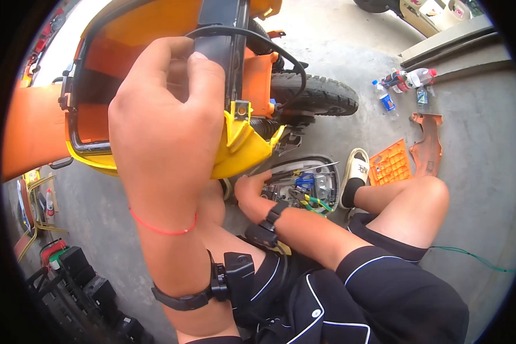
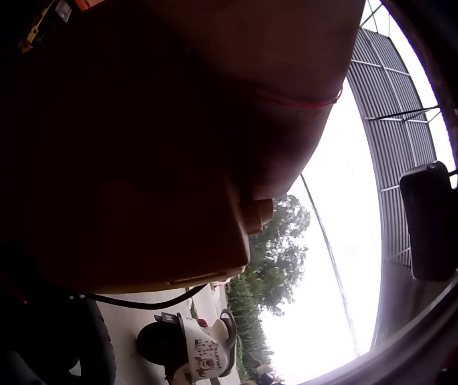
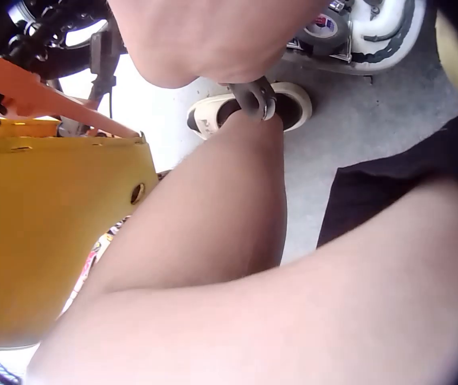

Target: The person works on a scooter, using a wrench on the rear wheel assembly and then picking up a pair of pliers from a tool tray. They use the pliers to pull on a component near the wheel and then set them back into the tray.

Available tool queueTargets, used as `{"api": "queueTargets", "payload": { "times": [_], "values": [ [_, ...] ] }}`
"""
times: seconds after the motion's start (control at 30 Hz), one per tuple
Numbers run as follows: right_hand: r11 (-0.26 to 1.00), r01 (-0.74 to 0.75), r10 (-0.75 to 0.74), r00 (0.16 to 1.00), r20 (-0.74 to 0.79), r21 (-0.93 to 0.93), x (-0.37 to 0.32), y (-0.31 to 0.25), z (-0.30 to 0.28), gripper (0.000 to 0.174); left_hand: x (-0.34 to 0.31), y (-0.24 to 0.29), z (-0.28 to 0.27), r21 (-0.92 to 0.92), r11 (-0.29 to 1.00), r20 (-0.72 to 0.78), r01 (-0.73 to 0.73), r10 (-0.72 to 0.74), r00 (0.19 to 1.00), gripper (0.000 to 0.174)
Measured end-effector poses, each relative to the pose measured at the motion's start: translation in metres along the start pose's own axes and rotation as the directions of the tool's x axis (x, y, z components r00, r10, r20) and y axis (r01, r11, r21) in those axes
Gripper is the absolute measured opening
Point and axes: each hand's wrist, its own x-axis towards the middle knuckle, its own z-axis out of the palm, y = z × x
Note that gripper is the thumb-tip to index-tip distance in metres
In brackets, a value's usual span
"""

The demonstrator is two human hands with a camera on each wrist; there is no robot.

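Bar (image 1: 234, 74) lengthwise up the head view, left hand (image 1: 166, 117) gripping it, right hand (image 1: 251, 190) grasping a dark tool (image 3: 250, 99)

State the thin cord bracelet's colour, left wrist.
The thin cord bracelet is red, clearest in the head view.

Just beside the right hand (image 1: 252, 190), one tool tray (image 1: 275, 164); farther right, two loose orange panels (image 1: 390, 163), with four bottles (image 1: 386, 102) beyond. Two slippers (image 1: 356, 167), one either side of that tray. Right of the left hand (image 1: 166, 114), one black tyre (image 1: 321, 94).
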Motion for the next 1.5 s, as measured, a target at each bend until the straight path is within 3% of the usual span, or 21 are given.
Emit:
{"api": "queueTargets", "payload": {
  "times": [0.03, 0.07, 0.1, 0.23, 0.43, 0.77, 0.83, 1.13, 1.5],
  "values": [
    [0.942, -0.247, 0.261, 0.965, -0.035, 0.228, 0.001, 0.002, -0.009, 0.027, -0.001, 0.002, -0.002, 0.015, 1.0, 0.035, 0.005, -0.005, 0.999, 0.028],
    [0.774, -0.45, 0.504, 0.863, -0.004, 0.446, 0.004, -0.002, -0.015, 0.025, -0.002, 0.001, -0.002, 0.022, 1.0, 0.038, 0.009, -0.01, 0.999, 0.028],
    [0.535, -0.611, 0.791, 0.604, -0.093, 0.584, 0.063, -0.053, 0.032, 0.025, -0.002, 0.0, -0.002, 0.016, 1.0, 0.034, 0.004, -0.005, 0.999, 0.028],
    [0.434, -0.564, 0.796, 0.605, -0.005, 0.702, 0.051, -0.041, 0.019, 0.025, -0.001, 0.002, -0.001, -0.037, 0.999, 0.047, 0.039, -0.037, 0.998, 0.027],
    [0.174, -0.426, 0.771, 0.62, 0.146, 0.888, 0.068, -0.037, -0.011, 0.025, -0.003, 0.004, -0.002, -0.073, 0.996, 0.062, 0.046, -0.041, 0.997, 0.024],
    [-0.293, -0.218, 0.644, 0.675, 0.361, 0.931, 0.071, -0.011, 0.003, 0.026, -0.004, 0.001, 0.001, -0.086, 0.995, 0.057, 0.048, -0.043, 0.997, 0.023],
    [-0.401, -0.176, 0.599, 0.692, 0.403, 0.899, 0.071, -0.009, 0.006, 0.026, -0.005, 0.005, 0.002, -0.144, 0.982, 0.08, 0.122, -0.111, 0.991, 0.024],
    [-0.788, 0.005, 0.379, 0.791, 0.48, 0.616, 0.079, 0.015, 0.0, 0.026, -0.001, 0.002, -0.002, -0.008, 0.998, 0.115, 0.069, -0.068, 0.991, 0.026],
    [-0.981, 0.166, 0.194, 0.906, 0.377, 0.105, 0.074, 0.032, 0.018, 0.027, -0.001, -0.001, -0.002, -0.074, 0.991, 0.112, 0.109, -0.101, 0.989, 0.024]
  ]
}}
